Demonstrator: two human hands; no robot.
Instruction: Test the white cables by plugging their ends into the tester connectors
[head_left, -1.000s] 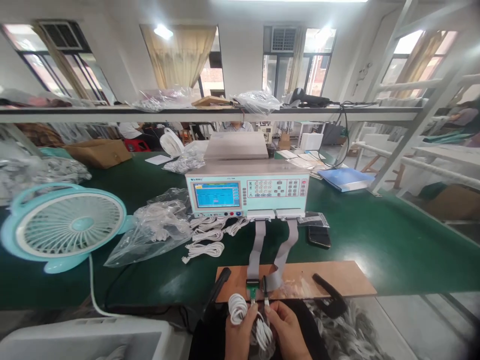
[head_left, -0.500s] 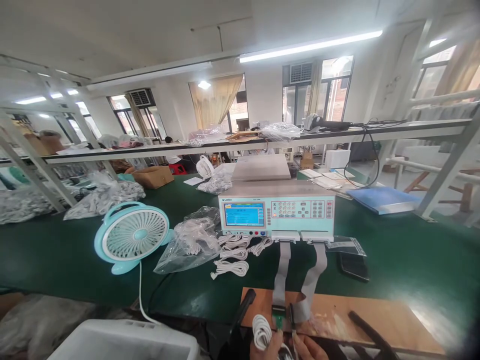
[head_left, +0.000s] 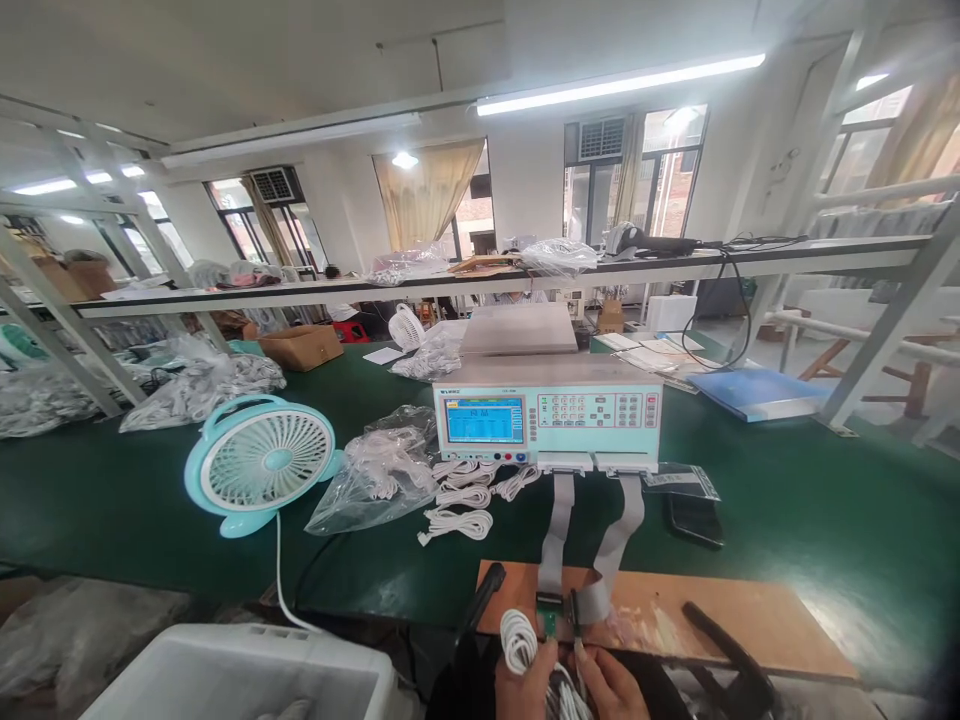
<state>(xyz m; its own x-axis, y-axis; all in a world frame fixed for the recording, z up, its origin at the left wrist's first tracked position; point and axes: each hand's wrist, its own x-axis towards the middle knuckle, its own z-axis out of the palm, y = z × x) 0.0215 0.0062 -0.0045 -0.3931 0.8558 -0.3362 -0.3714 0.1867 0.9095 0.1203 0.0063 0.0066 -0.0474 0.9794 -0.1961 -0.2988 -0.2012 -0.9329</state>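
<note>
White cable (head_left: 517, 640), coiled, is held low at the near edge of the wooden board (head_left: 787, 625). It is gripped by the left hand (head_left: 523, 688), thumb and fingers closed, just below a small green board (head_left: 550, 622); one coil sticks out to the left of that hand, and more loops hang between the hands. A thin cable end (head_left: 579, 650) is pinched by the right hand (head_left: 609, 688), thumb and fingertips together, just below a black plug (head_left: 576, 610). Whether the ends are fully seated cannot be told.

Space ahead of the hands is crossed by two grey ribbons (head_left: 556, 530), run up to the tester (head_left: 600, 440) with its lit screen (head_left: 485, 421). The wooden board is overlapped in view by two black bars, a left bar (head_left: 480, 600) and a right bar (head_left: 727, 650).

Left of the ribbons, tied cable bundles (head_left: 459, 525) are laid on the green surface (head_left: 810, 500), with a clear bag (head_left: 375, 480) beside them and a blue fan (head_left: 277, 460) further left. To the right are noted a dark phone (head_left: 696, 522), partly covered by a flat pouch (head_left: 682, 481), and a blue folder (head_left: 757, 395). A white bin (head_left: 379, 680) is placed at lower left.
</note>
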